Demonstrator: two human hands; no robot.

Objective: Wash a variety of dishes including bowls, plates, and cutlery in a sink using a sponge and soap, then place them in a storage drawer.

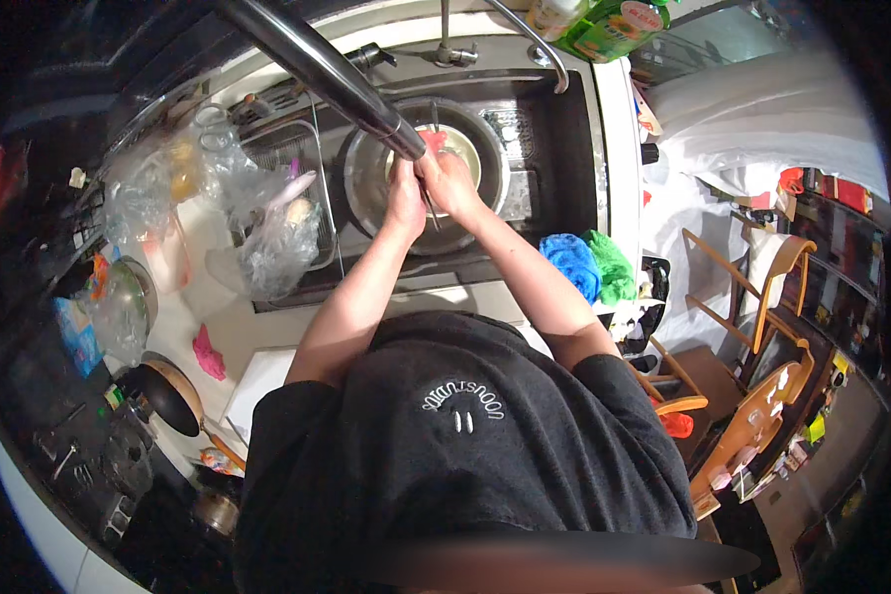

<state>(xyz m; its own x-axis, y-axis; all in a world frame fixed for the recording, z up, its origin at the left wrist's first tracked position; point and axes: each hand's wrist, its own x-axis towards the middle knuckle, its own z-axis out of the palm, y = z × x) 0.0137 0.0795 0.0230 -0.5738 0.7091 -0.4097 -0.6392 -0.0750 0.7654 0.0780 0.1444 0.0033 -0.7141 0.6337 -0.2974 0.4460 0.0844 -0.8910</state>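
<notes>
Both my hands are close together over a round metal basin (354, 178) standing in the dark sink (564, 163). Inside the basin is a smaller pale bowl (474, 160). My right hand (449, 182) has its fingers curled at a pinkish-red piece (433, 139), perhaps raw food. Beside it, my left hand (406, 197) is bent inward, its fingertips hidden behind a black metal tube (327, 67). A thin dark implement (429, 202) sticks out between the hands towards me; its kind and which hand bears it are unclear.
Left of the basin, a wire basket (329, 215) has plastic bags (278, 252) over it. The faucet (457, 56) rises behind the sink. Blue (570, 263) and green cloths (610, 267) lie at the right front corner. A frying pan (167, 397) is at left, wooden chairs (776, 275) at right.
</notes>
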